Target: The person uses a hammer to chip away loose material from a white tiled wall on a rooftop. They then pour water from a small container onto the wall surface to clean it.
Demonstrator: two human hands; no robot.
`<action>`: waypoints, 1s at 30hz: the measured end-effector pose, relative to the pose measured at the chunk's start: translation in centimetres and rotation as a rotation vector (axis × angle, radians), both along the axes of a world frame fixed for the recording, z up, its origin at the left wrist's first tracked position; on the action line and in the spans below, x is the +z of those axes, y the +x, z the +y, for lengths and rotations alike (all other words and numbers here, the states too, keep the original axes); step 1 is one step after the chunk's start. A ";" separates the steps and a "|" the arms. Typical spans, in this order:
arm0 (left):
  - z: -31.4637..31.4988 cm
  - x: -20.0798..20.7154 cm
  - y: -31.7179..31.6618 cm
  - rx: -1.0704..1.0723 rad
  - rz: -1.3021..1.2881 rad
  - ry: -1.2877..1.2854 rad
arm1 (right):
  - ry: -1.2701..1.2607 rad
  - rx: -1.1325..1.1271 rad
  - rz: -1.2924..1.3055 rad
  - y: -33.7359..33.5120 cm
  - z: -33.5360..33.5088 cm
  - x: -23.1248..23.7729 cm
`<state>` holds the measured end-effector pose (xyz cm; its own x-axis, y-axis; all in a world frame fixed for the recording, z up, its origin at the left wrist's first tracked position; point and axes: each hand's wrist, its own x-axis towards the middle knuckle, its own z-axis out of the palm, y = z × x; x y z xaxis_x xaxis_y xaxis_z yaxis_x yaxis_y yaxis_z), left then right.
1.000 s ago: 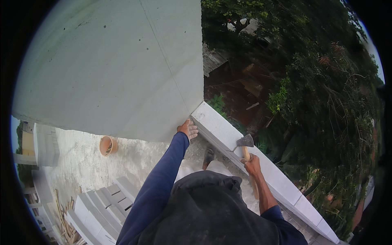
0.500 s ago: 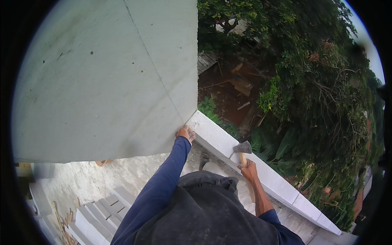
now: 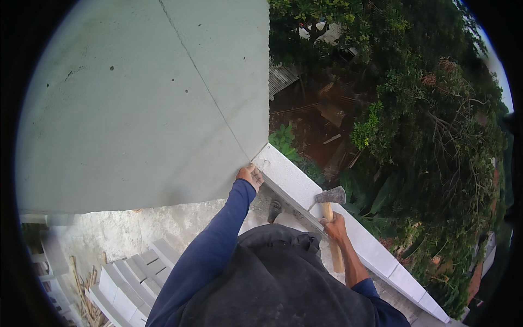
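Note:
My left hand [image 3: 250,176] is at the corner where a grey-green plastered wall [image 3: 141,120] meets a low wall of white blocks [image 3: 291,177]. Its fingers are curled in close to the lower end of a thin dark line [image 3: 201,76] that runs down the plaster. Whatever they pinch is too small to make out. In my right hand [image 3: 335,226] is a hatchet [image 3: 336,259], gripped by its pale wooden handle just under the head. The dark metal head lies over the top of the low wall, near a block joint; whether it touches cannot be told.
Beyond the low wall the ground drops to brown earth [image 3: 316,117], with dense trees [image 3: 425,136] on the right. Pale blocks [image 3: 128,280] are stacked on the floor at lower left, beside thin sticks [image 3: 81,294]. A foot [image 3: 274,211] shows below the low wall.
The hatchet has moved slightly right, and more of its handle now shows below my right hand. My left hand stays at the corner. The view has shifted a little.

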<state>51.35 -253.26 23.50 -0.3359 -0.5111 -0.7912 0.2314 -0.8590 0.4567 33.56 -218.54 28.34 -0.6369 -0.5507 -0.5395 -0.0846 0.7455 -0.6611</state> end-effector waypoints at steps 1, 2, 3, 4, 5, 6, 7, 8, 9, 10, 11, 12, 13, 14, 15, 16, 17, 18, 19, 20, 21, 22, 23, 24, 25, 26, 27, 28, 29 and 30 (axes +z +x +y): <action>0.0 0.8 0.3 -0.010 0.069 0.024 | 0.016 -0.006 -0.034 0.0 0.0 0.3; 0.4 1.7 0.5 -0.037 0.064 0.008 | 0.015 -0.007 -0.046 0.1 0.0 0.8; 0.9 2.7 0.6 -0.062 0.061 -0.014 | -0.007 -0.005 -0.045 0.3 -0.2 1.4; 1.3 3.8 0.8 -0.098 0.046 -0.049 | -0.018 -0.003 -0.046 0.3 -0.7 2.1; 1.7 5.1 1.2 -0.136 0.080 -0.095 | -0.070 0.012 -0.010 0.3 -1.5 2.8; 2.3 6.3 1.8 -0.194 0.100 -0.148 | -0.106 0.018 0.022 0.6 -2.1 3.8; 3.0 7.4 2.3 -0.255 0.118 -0.195 | -0.099 0.006 0.049 1.1 -2.6 4.9; 3.4 8.5 2.8 -0.291 0.131 -0.229 | -0.164 0.046 0.089 1.3 -3.4 6.0; 3.6 9.4 3.2 -0.327 0.149 -0.261 | -0.217 0.079 0.136 1.0 -5.1 6.8; 3.8 10.2 3.4 -0.360 0.167 -0.314 | -0.251 0.050 0.084 1.0 -7.0 7.5; 3.9 10.9 3.5 -0.404 0.165 -0.322 | -0.318 0.030 0.046 1.0 -8.9 8.3; 4.1 11.6 3.5 -0.441 0.159 -0.352 | -0.381 0.052 0.025 1.0 -10.6 9.2; 4.0 12.2 3.5 -0.476 0.152 -0.387 | -0.479 0.090 0.015 1.2 -12.5 10.2; 4.0 12.9 3.4 -0.515 0.143 -0.425 | -0.482 0.087 -0.019 1.4 -14.4 11.1; 4.0 13.6 3.3 -0.552 0.131 -0.463 | -0.512 0.099 -0.049 1.6 -16.2 12.0; 4.0 14.3 3.3 -0.587 0.120 -0.502 | -0.540 0.116 -0.095 1.9 -17.7 12.9; 4.0 14.9 3.2 -0.613 0.101 -0.512 | -0.552 0.130 -0.099 2.2 -18.8 13.6; 4.0 15.4 3.1 -0.634 0.082 -0.523 | -0.560 0.154 -0.118 2.4 -20.0 14.2; 4.1 16.0 3.1 -0.650 0.045 -0.529 | -0.556 0.180 -0.145 2.5 -20.9 14.9; 4.2 16.5 3.1 -0.621 0.066 -0.534 | -0.572 0.197 -0.159 2.6 -21.4 15.3; 4.3 16.9 3.1 -0.594 0.072 -0.532 | -0.572 0.210 -0.180 2.8 -21.9 15.6; 4.4 17.3 3.0 -0.576 0.089 -0.529 | -0.542 0.212 -0.198 2.8 -22.1 15.9; 4.3 17.7 3.1 -0.560 0.093 -0.526 | -0.581 0.236 -0.200 2.8 -22.4 16.1; 4.1 18.0 3.1 -0.552 0.105 -0.523 | -0.593 0.250 -0.200 2.7 -22.6 16.1; 4.0 18.3 3.1 -0.547 0.119 -0.522 | -0.600 0.269 -0.203 2.7 -22.8 16.2; 3.9 18.6 3.2 -0.557 0.096 -0.519 | -0.598 0.276 -0.196 2.7 -23.0 16.2; 3.9 18.9 3.3 -0.568 0.074 -0.517 | -0.591 0.288 -0.192 2.7 -23.1 16.1; 3.8 19.1 3.3 -0.571 0.037 -0.516 | -0.596 0.302 -0.184 2.7 -23.2 16.1; 3.8 19.2 3.4 -0.544 0.066 -0.479 | -0.604 0.286 -0.171 2.8 -23.3 16.1; 3.8 19.3 3.5 -0.507 0.079 -0.439 | -0.623 0.272 -0.156 2.9 -23.4 16.1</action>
